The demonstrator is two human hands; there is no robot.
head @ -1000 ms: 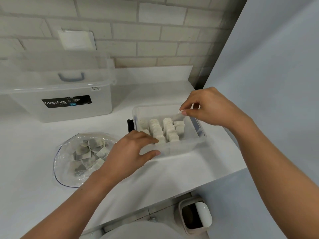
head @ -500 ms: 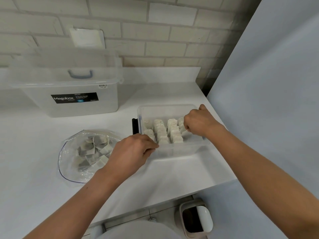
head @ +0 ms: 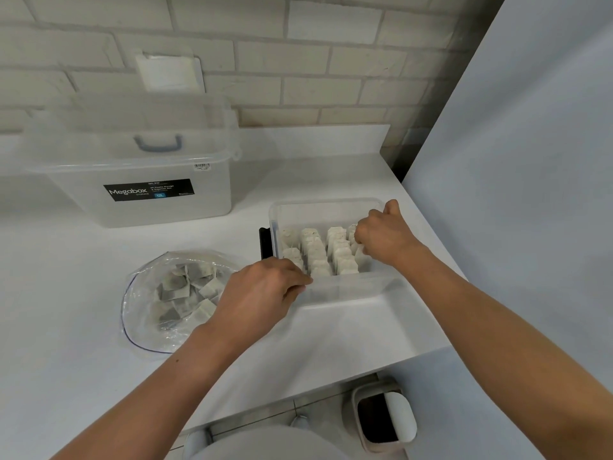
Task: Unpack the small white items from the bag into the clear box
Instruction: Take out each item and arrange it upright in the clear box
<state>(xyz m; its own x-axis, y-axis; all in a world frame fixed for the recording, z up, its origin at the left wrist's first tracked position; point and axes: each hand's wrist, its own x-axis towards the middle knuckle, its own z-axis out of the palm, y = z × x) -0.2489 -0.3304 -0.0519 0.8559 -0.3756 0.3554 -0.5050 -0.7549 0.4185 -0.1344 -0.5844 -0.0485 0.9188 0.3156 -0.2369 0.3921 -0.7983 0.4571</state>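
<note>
Gripping the near left corner of the clear box (head: 331, 204), the left hand (head: 262, 293) curls its fingers over the rim. The right hand (head: 386, 239) reaches down inside the box's right side, fingers curled among the small white items (head: 316, 257) standing in rows; whether it pinches one I cannot tell. The bag (head: 146, 327), holding more, lies on the bench (head: 66, 293) just left of the box.

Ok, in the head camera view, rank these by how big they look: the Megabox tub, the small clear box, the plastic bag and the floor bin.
1. Megabox tub, largest.
2. clear box and plastic bag: much alike, so not ranked.
3. floor bin, smallest, though it sits farther from the camera.
</note>
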